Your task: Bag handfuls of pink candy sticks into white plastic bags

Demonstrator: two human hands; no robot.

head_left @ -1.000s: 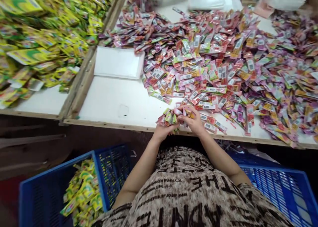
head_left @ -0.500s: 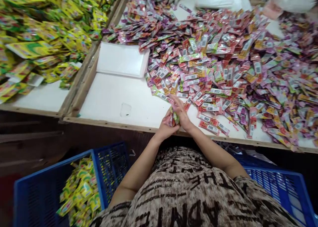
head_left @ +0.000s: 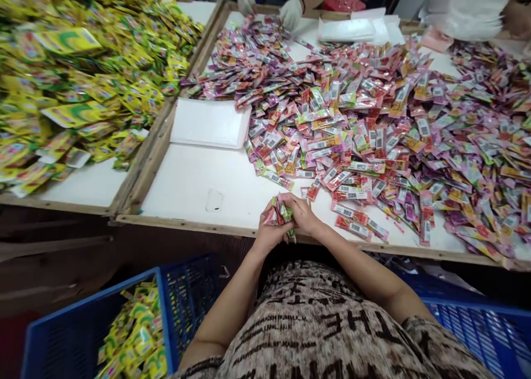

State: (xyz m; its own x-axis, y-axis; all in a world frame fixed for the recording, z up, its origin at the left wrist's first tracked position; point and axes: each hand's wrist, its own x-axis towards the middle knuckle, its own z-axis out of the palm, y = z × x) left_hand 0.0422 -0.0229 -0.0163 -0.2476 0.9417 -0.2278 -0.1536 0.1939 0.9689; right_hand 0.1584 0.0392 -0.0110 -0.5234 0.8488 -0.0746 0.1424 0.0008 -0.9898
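A small bunch of candy packets [head_left: 284,210], pink, green and orange, is gathered between my two hands at the table's front edge. My left hand [head_left: 267,230] is closed around it from the left and below. From the right, my right hand [head_left: 304,214] wraps its fingers over the bunch. Just beyond lies a wide heap of similar narrow packets [head_left: 323,141], many with barcodes facing up. A few loose packets [head_left: 352,228] lie flat on the white tabletop [head_left: 178,185] right of my hands.
A stack of clear plastic bags [head_left: 209,123] lies left of the heap, more bags [head_left: 348,30] behind. Yellow packets [head_left: 78,113] fill the section beyond a wooden divider [head_left: 145,174]. Blue crates [head_left: 95,307] stand below. Across the table, a co-worker's gloved hands [head_left: 291,14] touch the heap.
My hands have drawn slightly down toward my body, and my right hand's fingers have folded over the packets. The view has tilted up, showing more of the co-worker's arms.
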